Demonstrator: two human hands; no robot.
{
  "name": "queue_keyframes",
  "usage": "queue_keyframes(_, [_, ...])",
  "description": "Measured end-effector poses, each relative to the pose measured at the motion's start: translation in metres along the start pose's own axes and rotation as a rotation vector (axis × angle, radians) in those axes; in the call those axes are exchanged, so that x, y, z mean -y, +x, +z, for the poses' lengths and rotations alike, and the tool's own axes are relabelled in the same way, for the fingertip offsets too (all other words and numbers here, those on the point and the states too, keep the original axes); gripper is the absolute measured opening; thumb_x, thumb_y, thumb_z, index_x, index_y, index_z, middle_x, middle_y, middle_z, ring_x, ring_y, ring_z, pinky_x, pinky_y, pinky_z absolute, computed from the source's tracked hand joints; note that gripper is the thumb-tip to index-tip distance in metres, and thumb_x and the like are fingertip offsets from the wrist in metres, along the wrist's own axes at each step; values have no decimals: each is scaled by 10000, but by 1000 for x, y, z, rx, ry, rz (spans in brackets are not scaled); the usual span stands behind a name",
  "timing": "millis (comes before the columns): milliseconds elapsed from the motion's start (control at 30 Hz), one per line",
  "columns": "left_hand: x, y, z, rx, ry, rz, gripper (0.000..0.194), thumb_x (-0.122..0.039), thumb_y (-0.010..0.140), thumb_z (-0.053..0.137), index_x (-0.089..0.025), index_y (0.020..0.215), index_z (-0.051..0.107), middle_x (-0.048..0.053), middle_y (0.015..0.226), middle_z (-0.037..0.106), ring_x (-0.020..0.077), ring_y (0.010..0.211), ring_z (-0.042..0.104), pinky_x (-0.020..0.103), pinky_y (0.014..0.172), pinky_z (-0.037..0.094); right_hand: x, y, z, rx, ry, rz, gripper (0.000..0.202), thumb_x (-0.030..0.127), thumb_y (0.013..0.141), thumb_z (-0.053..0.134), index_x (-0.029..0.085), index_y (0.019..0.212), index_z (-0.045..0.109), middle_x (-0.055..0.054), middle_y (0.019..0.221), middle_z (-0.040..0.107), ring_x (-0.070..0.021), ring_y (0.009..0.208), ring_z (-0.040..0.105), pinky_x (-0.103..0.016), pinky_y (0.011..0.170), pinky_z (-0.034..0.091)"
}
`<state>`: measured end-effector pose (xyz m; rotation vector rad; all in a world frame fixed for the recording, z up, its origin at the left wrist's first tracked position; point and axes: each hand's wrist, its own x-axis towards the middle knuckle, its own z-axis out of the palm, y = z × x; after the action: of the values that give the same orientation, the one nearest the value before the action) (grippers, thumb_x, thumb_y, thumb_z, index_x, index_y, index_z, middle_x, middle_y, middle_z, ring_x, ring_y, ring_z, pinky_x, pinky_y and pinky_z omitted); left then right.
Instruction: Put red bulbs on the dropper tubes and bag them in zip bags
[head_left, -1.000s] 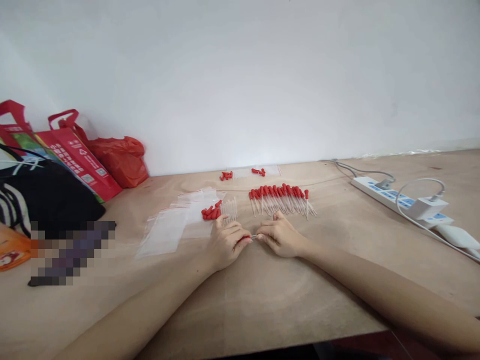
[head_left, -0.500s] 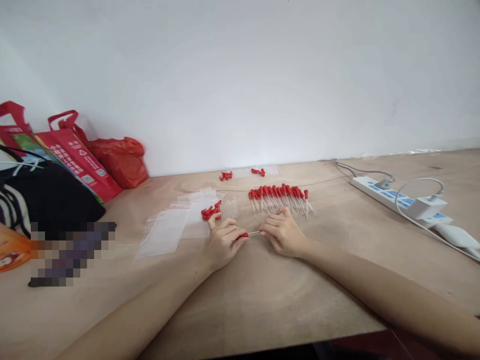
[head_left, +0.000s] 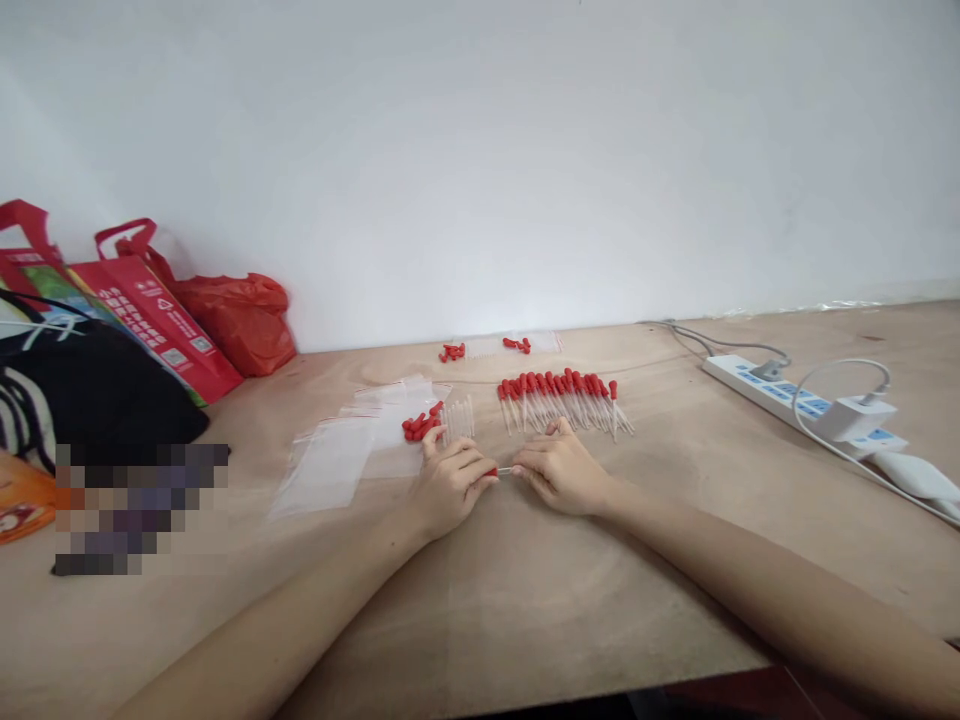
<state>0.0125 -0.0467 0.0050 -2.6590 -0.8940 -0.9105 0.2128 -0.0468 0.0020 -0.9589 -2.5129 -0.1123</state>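
The left hand (head_left: 452, 487) is gripping a red cap (head_left: 493, 472), and the right hand (head_left: 561, 474) is pinching a thin tube (head_left: 505, 470); many capped tubes (head_left: 561, 392) are lying at their one o'clock.

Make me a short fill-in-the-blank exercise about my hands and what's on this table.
1. Your left hand pinches a bulb whose color is ____.
2. The clear tube runs from that bulb to your ____ hand.
3. The droppers lie with their bulb ends pointing away from you, toward the ____.
4. The black bag lies on your ____ side.

Missing words: red; right; wall; left.
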Motion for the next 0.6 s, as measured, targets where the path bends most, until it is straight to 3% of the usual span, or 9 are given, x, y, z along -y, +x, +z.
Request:
queue_keyframes(233, [7,3,-4,39,125,191,209,-171,874,408,-218,829,607,-53,645,652,112,679,556,442,957,146,-4,-3,-1,-40,-137,-117,249,304,845,436,195,757,642,-34,669,601,-150,724,420,-357,757,168])
queue_keyframes(367, [14,1,-9,83,133,244,210,-179,881,406,-259,959,583,-56,731,671,125,785,568,428,968,127,-2,-3,-3,-56,-153,-97,234,285,833,445,200,746,644,-33,662,595,-153,723,425,-357,749,175])
queue_keyframes(467, [21,-3,-14,53,167,44,285,-289,849,464,-267,1131,497,20,975,646,187,960,532,430,947,154,-10,-1,-5,-95,-143,76,249,282,832,428,195,741,644,-47,690,612,-162,738,454,-348,727,185])
queue_keyframes(600, [37,-8,-17,-87,235,-334,411,-363,786,512,-216,1166,459,99,1106,565,246,1028,484,428,900,210,-40,10,-3,-205,-148,586,264,308,823,402,198,805,641,-52,768,643,-180,774,509,-346,740,198])
